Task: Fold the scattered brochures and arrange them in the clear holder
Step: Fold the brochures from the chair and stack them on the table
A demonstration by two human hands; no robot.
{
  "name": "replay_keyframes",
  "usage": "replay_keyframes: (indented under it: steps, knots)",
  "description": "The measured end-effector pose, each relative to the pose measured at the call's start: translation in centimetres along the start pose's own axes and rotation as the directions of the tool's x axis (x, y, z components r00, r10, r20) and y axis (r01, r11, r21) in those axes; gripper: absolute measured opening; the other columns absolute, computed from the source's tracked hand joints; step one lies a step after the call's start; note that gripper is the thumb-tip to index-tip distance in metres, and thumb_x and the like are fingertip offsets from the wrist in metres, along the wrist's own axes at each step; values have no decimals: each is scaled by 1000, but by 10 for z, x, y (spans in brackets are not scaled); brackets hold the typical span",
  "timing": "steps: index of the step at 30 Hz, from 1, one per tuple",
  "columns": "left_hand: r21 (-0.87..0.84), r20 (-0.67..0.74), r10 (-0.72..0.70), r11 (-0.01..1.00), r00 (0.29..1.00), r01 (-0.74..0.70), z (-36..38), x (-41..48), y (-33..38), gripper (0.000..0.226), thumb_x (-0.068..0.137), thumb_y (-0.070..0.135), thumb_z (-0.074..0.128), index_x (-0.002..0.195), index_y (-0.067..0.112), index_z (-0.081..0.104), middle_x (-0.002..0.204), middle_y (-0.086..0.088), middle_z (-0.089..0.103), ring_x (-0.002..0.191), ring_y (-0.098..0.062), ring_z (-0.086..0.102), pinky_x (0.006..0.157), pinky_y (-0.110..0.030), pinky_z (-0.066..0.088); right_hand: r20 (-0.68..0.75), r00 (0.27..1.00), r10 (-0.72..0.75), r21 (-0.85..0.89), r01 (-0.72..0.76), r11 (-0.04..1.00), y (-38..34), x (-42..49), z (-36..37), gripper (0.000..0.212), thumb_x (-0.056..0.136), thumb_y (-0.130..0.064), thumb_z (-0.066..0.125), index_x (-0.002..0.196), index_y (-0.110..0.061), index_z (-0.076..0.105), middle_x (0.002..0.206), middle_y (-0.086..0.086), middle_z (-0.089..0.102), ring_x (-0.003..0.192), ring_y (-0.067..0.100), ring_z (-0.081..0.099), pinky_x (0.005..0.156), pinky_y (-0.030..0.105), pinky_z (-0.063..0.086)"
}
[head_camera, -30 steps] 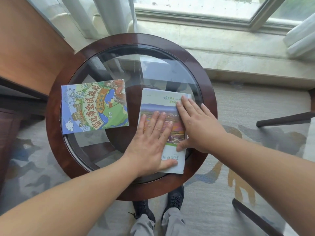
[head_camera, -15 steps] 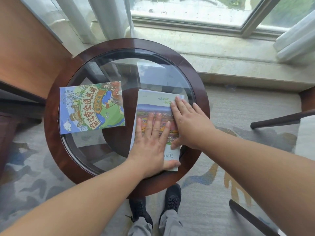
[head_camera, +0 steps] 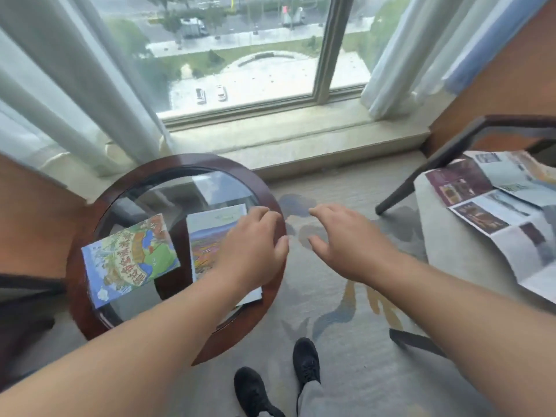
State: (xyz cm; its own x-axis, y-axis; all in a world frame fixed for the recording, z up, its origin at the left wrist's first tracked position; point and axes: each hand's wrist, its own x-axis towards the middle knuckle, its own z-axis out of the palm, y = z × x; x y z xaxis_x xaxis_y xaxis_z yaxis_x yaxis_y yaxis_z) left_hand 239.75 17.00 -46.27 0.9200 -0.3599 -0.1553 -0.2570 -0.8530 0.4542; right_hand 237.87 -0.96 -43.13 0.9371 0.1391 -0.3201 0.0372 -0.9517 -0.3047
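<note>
The table (head_camera: 75,296) carried two folded brochures (head_camera: 129,257); the chair (head_camera: 445,266), well to the right, bore the unfolded brochure (head_camera: 496,206), its long axis slanting far-left to near-right. Both hands hung loosely open, holding nothing, the left hand (head_camera: 252,248) above the table, the right hand (head_camera: 346,239) nearer the chair.

A round glass-topped table (head_camera: 76,296) carries a cartoon-map brochure (head_camera: 129,257); a landscape-photo brochure (head_camera: 207,239) lies just beside it, to its right.
</note>
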Motion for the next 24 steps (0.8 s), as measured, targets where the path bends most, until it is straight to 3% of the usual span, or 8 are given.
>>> replay_keyframes:
  steps: [10,14,19,24]
  knots:
    - [74,49,409,908,911,-411,-26,18,245,40,93,39,48,130,24,51,134,4,49,119,-19,50,85,-32,43,-215,921,325,119,-306,945,122,-167,-122,41,96,-35,47,136,-22,50,136,1,52,121,23,52,94,39,46]
    - [77,81,483,869,872,-489,6,13,338,39,92,35,51,129,23,50,132,1,51,119,-21,51,84,-31,43,-229,870,436,177,-404,898,192,-233,-135,36,95,-34,48,128,-22,55,131,3,54,114,27,54,86,40,48]
    - [73,135,534,835,835,-546,53,12,436,45,92,35,53,135,22,46,136,-1,49,121,-22,49,82,-28,39,-209,827,522,213,-482,850,277,-295,-143,39,96,-34,46,132,-20,54,135,3,53,119,27,53,90,40,48]
    - [78,178,574,802,800,-593,80,20,503,46,92,35,51,136,21,45,133,-3,51,120,-25,52,92,-37,47,-205,785,584,270,-528,805,337,-325,-153,38,95,-32,47,130,-20,55,135,3,53,120,26,52,92,38,46]
